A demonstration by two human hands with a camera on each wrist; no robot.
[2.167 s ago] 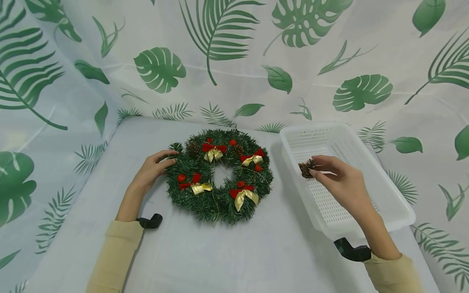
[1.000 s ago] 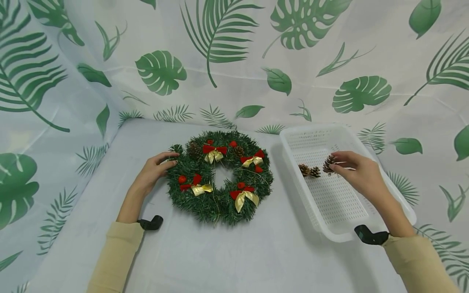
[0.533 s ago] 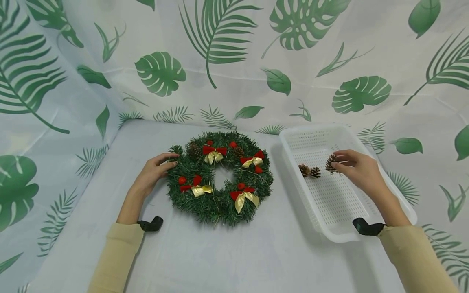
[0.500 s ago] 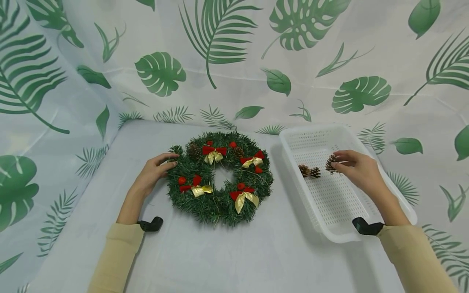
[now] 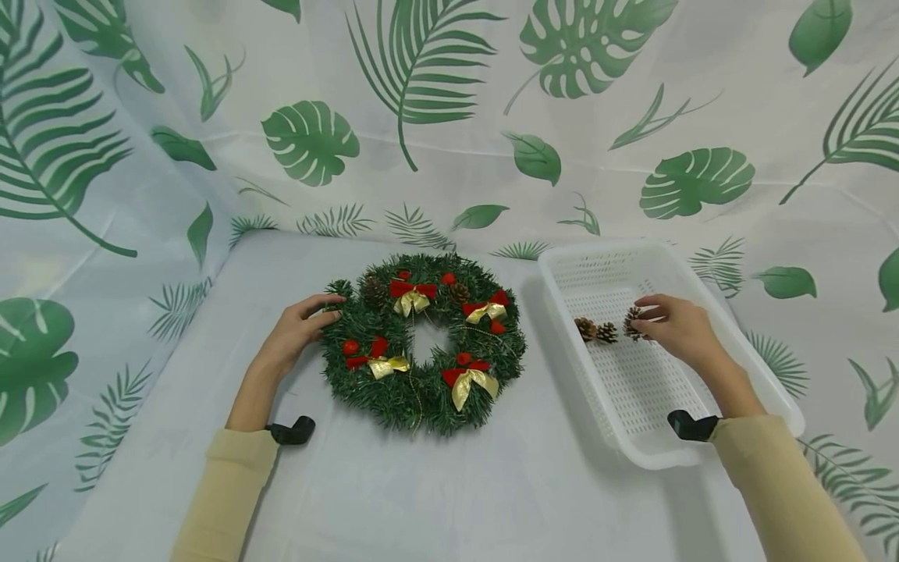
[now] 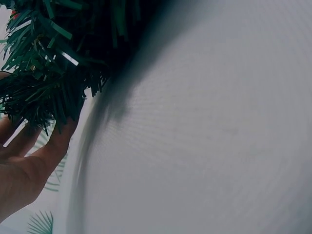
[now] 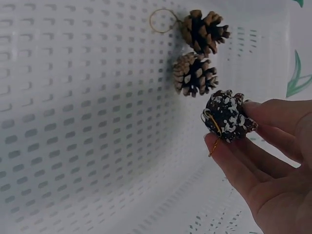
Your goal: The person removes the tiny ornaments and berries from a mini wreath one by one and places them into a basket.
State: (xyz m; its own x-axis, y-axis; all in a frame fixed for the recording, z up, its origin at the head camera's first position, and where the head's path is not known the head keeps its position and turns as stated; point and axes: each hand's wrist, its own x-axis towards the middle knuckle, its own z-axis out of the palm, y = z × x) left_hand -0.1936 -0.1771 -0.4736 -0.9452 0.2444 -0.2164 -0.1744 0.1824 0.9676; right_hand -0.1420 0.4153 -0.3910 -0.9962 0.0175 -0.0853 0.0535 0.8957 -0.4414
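Note:
In the head view a green tinsel wreath (image 5: 365, 390) with red-and-gold bows and small pine cones lies on the table. My left hand (image 5: 289, 337) grips a sprig at its left edge; the left wrist view shows fingers (image 6: 53, 146) on either side of the sprig (image 6: 44, 97). Inside the white basket, my right hand (image 5: 677, 326) pinches a pine cone (image 5: 632, 323) between thumb and fingers. The right wrist view shows this pine cone (image 7: 226, 117) flecked white, with a gold cord. Beside it lie two brown pine cones (image 7: 195, 73), one with a wire loop.
The perforated white basket (image 5: 590, 398) stands on the right of the white-covered table (image 5: 421, 499), right of the wreath. A leaf-printed curtain (image 5: 449, 179) rises behind the table and along its sides. Each wrist wears a small black camera (image 5: 291, 431).
My right hand has moved right from the basket's left side, where two pine cones now lie. Most recently it shifts slightly left and down with its pine cone. My left hand stays put.

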